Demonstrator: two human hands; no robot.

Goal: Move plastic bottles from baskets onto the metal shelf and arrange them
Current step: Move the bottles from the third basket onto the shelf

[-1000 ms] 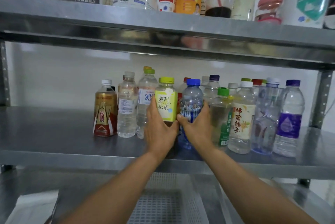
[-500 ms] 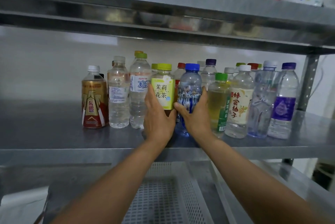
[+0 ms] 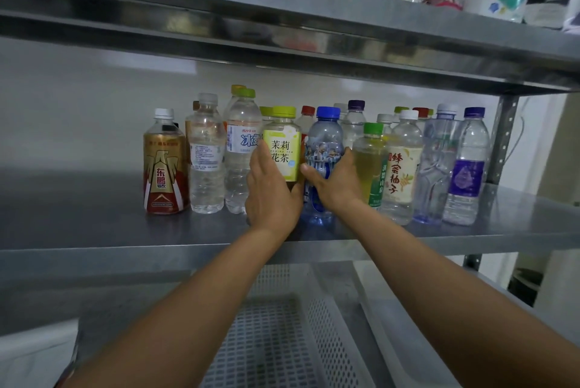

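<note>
Many plastic bottles stand in rows on the middle metal shelf (image 3: 94, 224). My left hand (image 3: 271, 193) grips the yellow-labelled jasmine tea bottle (image 3: 282, 149) with a yellow-green cap. Right beside it, my right hand (image 3: 334, 183) wraps round the blue-capped clear bottle (image 3: 324, 139). Both bottles stand upright in the front row. To the left are a gold and red bottle (image 3: 164, 168) and two clear water bottles (image 3: 207, 161). To the right stand a green-capped tea bottle (image 3: 372, 155), a honey pomelo bottle (image 3: 403, 168) and a purple-labelled bottle (image 3: 466, 174).
An upper shelf (image 3: 282, 5) carries assorted bottles and containers. Below the shelf sits a white perforated basket (image 3: 282, 340) showing no bottles, with another white bin rim (image 3: 386, 325) at its right. The shelf's left part is bare metal. A shelf post (image 3: 502, 143) rises at right.
The camera view has drifted slightly downward. Both hands stay on the same two bottles, which have hardly shifted.
</note>
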